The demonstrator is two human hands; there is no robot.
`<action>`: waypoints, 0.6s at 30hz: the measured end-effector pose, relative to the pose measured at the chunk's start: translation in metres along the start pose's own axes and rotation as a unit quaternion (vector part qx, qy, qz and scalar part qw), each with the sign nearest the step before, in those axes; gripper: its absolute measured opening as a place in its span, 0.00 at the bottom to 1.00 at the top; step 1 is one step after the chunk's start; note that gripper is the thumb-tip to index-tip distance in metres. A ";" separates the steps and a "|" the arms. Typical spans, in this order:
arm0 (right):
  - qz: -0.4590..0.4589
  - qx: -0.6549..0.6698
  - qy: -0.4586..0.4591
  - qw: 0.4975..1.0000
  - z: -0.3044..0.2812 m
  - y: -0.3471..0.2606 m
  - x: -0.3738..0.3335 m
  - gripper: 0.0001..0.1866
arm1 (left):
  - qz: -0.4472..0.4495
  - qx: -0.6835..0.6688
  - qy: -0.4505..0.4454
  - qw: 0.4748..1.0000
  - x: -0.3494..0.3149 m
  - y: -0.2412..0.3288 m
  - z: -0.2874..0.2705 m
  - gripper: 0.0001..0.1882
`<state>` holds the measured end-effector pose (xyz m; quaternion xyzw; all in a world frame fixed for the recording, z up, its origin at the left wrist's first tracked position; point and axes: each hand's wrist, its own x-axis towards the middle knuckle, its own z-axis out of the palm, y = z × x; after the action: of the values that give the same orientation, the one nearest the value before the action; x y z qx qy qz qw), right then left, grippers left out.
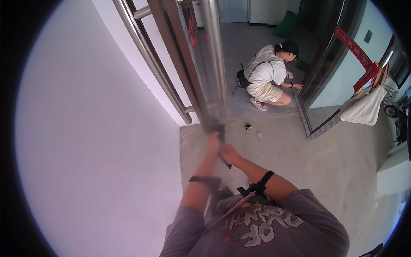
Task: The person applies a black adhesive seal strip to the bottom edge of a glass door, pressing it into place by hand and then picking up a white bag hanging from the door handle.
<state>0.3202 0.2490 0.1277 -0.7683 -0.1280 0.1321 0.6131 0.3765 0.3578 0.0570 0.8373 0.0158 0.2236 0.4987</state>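
A tall glass door leaf with a brown frame [184,47] and long steel handle bars [147,51] stands in front of me, beside the white wall. At its lower end, my left hand [212,141] is closed against a dark, blurred piece, and what the fingers grip is not clear. Just to its right and nearer me, my right hand [230,154] is closed around a thin black strip [226,162], whose pointed end sticks out below. A black block [218,128] shows above both hands at the door edge. Whether block and strip are one thing I cannot tell.
A person [267,70] squats beyond the doorway, one hand on the other door frame [304,107]. A small dark object [248,127] and a small pale packet [260,135] lie on the concrete floor. Red tape [353,47] and a cream cloth bag [366,107] hang at right.
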 end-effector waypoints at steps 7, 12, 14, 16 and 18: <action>-0.008 -0.085 -0.055 0.995 -0.048 -0.026 -0.009 0.16 | -0.397 -0.484 -0.024 0.780 0.016 0.064 0.007 0.11; -0.054 -0.076 -0.059 0.994 -0.039 -0.044 -0.013 0.16 | -0.308 -0.371 0.052 0.875 0.017 0.032 -0.007 0.13; -0.068 -0.120 -0.063 0.988 -0.056 -0.029 -0.012 0.17 | -0.330 -0.372 0.049 0.866 0.014 0.058 0.013 0.14; -0.030 -0.049 -0.015 0.998 -0.052 -0.031 -0.021 0.17 | -0.348 -0.364 0.069 0.861 0.007 0.059 0.009 0.14; -0.063 -0.058 -0.049 0.995 -0.029 -0.032 -0.027 0.16 | -0.262 -0.280 0.099 0.918 -0.004 0.022 -0.018 0.14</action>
<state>0.3045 0.2199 0.1661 -0.7854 -0.2136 0.1230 0.5678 0.3615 0.3609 0.0817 0.6026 0.2207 0.1618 0.7496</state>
